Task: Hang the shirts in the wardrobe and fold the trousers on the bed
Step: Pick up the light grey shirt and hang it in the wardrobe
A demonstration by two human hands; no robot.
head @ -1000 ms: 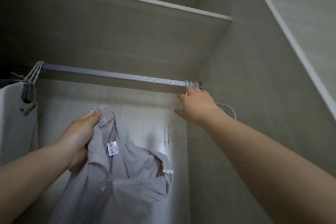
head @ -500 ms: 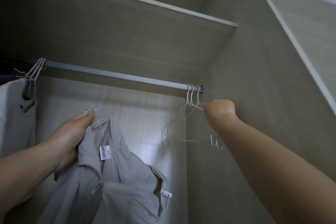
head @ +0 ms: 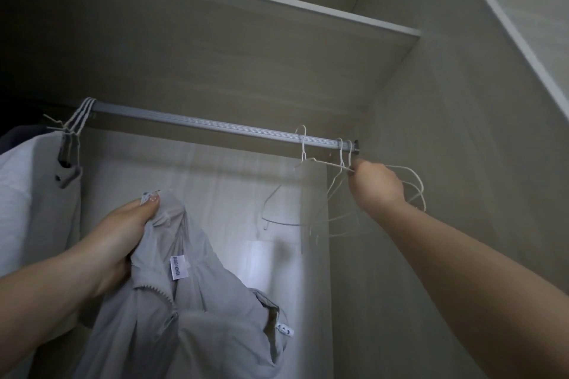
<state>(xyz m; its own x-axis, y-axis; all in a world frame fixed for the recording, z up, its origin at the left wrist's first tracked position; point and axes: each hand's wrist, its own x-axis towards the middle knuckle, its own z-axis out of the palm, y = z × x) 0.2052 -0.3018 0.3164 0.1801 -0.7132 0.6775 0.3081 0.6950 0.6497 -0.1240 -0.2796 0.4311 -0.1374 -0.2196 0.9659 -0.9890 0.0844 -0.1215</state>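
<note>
Inside a pale wood-grain wardrobe (head: pixel 462 132), a shelf (head: pixel 246 0) runs overhead and a grey ribbed rail (head: pixel 200 124) crosses below it to the right side wall. A white tag sewn inside the neck of the light grey zip-front shirt (head: pixel 191 317) reads, as far as it can be made out, "SAIGO FASHION"; a second small white tag at a lower opening carries dark marks too small to read. The left hand (head: pixel 123 240) grips this shirt at the collar, low and left of centre, well below the rail. The long middle stretch of rail is bare, between hung clothes (head: pixel 27 194) on hangers at the far left and white wire hangers (head: pixel 341 191) at the right end. The right hand (head: pixel 377 186), fingers curled, pinches one wire hanger (head: pixel 303 157) whose hook stands clear above the rail, just left of two hooks on the rail.
</note>
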